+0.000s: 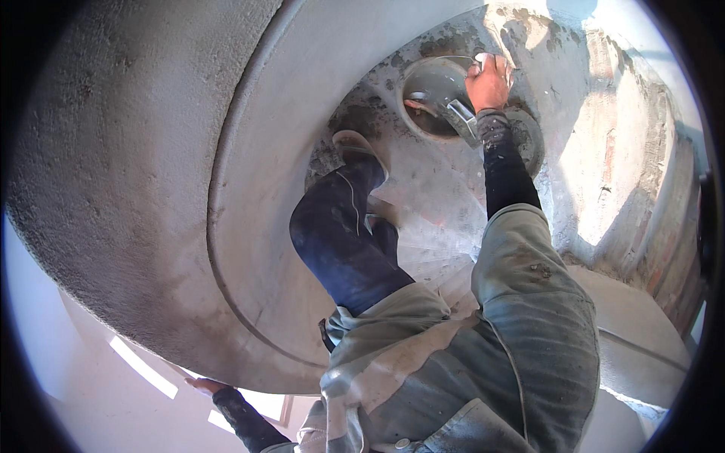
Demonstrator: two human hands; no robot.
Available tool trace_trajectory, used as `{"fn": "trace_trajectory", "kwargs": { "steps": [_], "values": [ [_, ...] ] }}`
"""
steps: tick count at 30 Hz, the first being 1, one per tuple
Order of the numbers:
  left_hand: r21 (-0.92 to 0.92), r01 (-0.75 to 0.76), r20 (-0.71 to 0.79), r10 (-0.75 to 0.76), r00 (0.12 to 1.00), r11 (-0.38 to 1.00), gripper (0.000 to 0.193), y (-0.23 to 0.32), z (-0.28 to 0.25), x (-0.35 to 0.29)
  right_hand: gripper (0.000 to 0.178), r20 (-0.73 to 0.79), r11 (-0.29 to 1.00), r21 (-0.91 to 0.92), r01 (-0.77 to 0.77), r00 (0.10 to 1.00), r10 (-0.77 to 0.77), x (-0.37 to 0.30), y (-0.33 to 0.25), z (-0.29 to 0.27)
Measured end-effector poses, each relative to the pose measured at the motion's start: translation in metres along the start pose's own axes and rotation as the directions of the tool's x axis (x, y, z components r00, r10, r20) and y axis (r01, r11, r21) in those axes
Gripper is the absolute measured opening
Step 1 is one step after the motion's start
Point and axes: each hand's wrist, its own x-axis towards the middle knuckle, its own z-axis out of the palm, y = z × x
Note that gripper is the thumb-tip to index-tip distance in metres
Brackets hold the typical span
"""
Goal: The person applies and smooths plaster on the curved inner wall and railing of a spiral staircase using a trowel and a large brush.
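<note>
My right hand (489,81) reaches to the far side, its fingers closed at the rim of a round grey bucket (411,79). Whether they grip the rim itself or a thin wire handle there, I cannot tell. Inside the bucket, a metal tool with a flat, bright rectangular part (462,117) leans against the near right wall. Something orange-brown lies lower in the bucket, its kind unclear. At the lower left, my left hand (202,385) rests with fingers stretched along the bottom edge of a curved plastered wall (151,151), seemingly holding nothing.
Winding steps (430,257) curve down below me, with my legs (343,226) on them. A second round, dark container (526,140) sits beside the bucket under my forearm. Rough, sunlit masonry (612,151) rises on the right. Wet-looking grey splashes mark the floor around the bucket.
</note>
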Motion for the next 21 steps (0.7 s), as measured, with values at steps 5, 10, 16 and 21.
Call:
{"fn": "trace_trajectory", "kwargs": {
  "steps": [5, 10, 16, 21],
  "values": [
    [0.029, -0.009, 0.085, 0.006, 0.996, 1.0, 0.089, -0.002, -0.021, 0.022, 0.037, 0.351, 0.981, -0.16, 0.112, 0.935, -0.05, -0.051, -0.01, 0.035],
    [0.022, 0.015, 0.09, -0.017, 0.996, 1.0, 0.091, 0.002, 0.004, -0.002, 0.051, 0.694, 0.938, -0.324, -0.121, 0.643, 0.322, -0.061, 0.01, 0.074],
    [-0.021, 0.025, 0.133, -0.022, 0.991, 0.999, 0.088, -0.01, -0.004, 0.006, 0.046, 0.781, 0.965, -0.26, 0.0, 0.588, 0.211, -0.06, -0.025, 0.128],
    [-0.009, -0.031, 0.055, 0.032, 0.998, 0.999, 0.08, -0.004, -0.035, 0.043, 0.051, 0.721, 0.971, -0.225, -0.081, 0.656, 0.222, -0.084, -0.041, 0.195]
  ]
}}
